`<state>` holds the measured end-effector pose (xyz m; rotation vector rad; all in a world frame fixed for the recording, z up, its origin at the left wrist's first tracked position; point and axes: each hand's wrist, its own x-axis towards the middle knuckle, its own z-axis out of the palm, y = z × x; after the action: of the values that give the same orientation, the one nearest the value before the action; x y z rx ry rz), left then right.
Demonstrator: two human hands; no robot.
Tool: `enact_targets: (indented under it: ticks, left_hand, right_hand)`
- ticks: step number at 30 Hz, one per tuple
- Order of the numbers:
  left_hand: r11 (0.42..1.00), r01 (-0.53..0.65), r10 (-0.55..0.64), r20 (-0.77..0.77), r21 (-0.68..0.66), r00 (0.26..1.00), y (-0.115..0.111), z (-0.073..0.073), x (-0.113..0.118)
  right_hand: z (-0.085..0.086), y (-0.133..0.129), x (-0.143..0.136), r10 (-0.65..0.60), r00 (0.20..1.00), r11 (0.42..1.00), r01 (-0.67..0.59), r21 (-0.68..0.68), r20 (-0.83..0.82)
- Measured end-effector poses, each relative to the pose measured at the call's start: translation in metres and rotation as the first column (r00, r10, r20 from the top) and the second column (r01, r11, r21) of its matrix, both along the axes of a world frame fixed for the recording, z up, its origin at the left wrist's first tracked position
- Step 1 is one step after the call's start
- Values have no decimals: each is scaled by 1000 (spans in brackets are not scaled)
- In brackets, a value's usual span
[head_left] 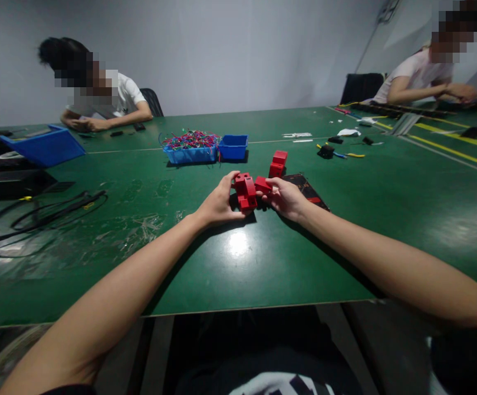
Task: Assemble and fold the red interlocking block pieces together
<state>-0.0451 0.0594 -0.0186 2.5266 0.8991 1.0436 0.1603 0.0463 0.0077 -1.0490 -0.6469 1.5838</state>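
My left hand is closed around a larger red block-like part with notches and small holes, held a little above the green table. In my right hand, thumb and fingers pinch a smaller red block. The two red parts are side by side; whether they touch I cannot tell. Just behind my right hand stands another red part. A flat black and red box or card lies partly hidden behind my right wrist.
A blue bin heaped with coloured wires stands beside a smaller blue bin. A tilted blue tray and black cables lie left. Yellow-handled pliers lie right. Two people sit across the green table.
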Motion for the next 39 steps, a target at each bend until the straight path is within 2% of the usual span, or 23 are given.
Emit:
enact_targets:
  ticks: [8,12,16,26,31,39]
  left_hand:
    - [1000,-9,9,-7,-5,1000,-1,2,0]
    - [1000,-18,18,-13,-12,1000,-1,2,0]
    - [1000,-14,14,-9,-17,1000,-1,1,-1]
    - [1000,-9,8,-4,-26,1000,-1,2,0]
    - [1000,-6,6,-7,-18,1000,-1,2,0]
    - [1000,-8,8,-22,-10,1000,-1,3,0]
  right_hand:
    - [-2,-2,-1,43,999,990,-45,136,23]
    - [-5,-3,-1,17,998,985,-27,169,59]
    - [-5,-5,-1,26,994,982,-46,185,109]
    - [-8,-1,3,38,995,972,-59,228,96]
    - [-6,-2,2,19,999,980,-29,198,50]
    - [-4,-6,-2,-4,996,973,-18,229,94]
